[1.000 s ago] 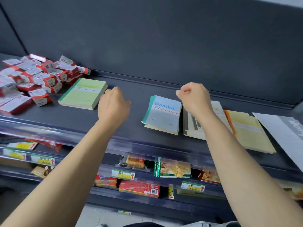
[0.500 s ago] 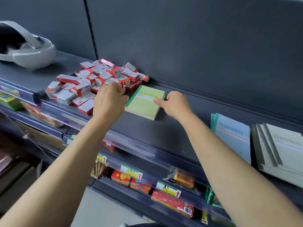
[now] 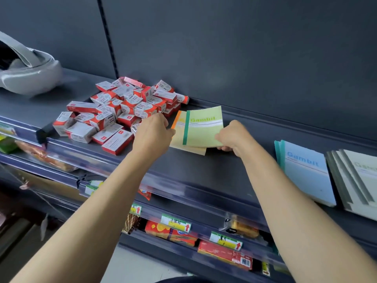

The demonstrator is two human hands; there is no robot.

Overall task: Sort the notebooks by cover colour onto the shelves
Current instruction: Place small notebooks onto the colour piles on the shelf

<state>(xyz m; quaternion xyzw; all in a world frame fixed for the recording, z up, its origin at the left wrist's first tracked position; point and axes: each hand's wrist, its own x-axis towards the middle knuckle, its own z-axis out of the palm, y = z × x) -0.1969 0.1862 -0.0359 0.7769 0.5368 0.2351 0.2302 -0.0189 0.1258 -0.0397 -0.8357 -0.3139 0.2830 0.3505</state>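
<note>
A: Logged the green notebook lying flat on the shelf half a second back, with only a fingertip at its right edge. Anything new?

B: Now found raised at the near right corner, pinched there by the right hand, fingers curled round that corner. Uncovered a yellow notebook with an orange spine underneath, flat on the shelf, just right of the red and white boxes.

A: And the left hand?

B: Up against the spine side of both notebooks, fingers curled. Cannot tell whether gripping anything, since the fingertips are hidden.

A: Meaning for the sort?

B: Reads as a mixed pile being split. Probably need to part green from yellow and move the yellow elsewhere. Note the blue notebooks and grey notebooks already grouped to the right, well apart. No yellow pile in view.
</note>
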